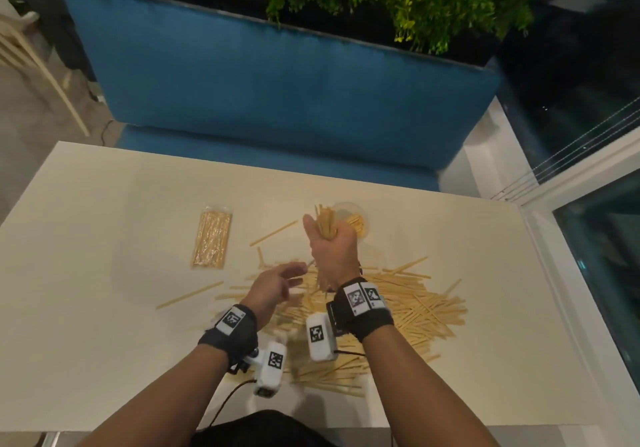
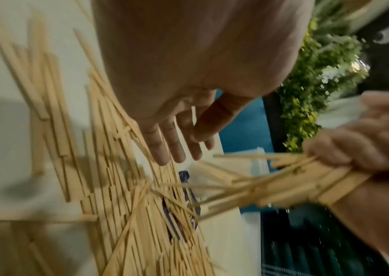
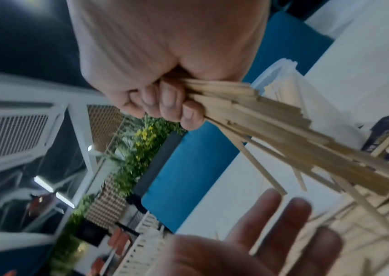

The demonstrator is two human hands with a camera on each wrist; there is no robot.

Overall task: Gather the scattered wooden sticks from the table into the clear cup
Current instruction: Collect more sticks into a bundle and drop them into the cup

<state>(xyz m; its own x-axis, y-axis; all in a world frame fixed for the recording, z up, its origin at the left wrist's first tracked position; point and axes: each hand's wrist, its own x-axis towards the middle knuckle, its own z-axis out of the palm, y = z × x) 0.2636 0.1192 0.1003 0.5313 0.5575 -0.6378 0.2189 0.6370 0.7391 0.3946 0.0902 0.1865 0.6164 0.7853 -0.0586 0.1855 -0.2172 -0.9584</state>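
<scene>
Presently: right hand (image 1: 333, 251), fingers (image 3: 165, 100) curled tight round a bundle (image 1: 326, 222) of sticks, raised above the table (image 1: 86, 225) just beside the cup (image 1: 349, 220). Cup upright, some sticks inside. Left hand (image 1: 273, 289), fingers (image 2: 172, 145) straight and slightly apart, holds nothing, above the pile (image 1: 408, 304). Pile spread over the near-centre table; stray sticks around it. Sealed packet (image 1: 212, 237) of sticks lies to the left, apart.

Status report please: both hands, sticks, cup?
Right hand grips stick bundle beside clear cup. Left hand open, empty. Big pile remains on table.
</scene>
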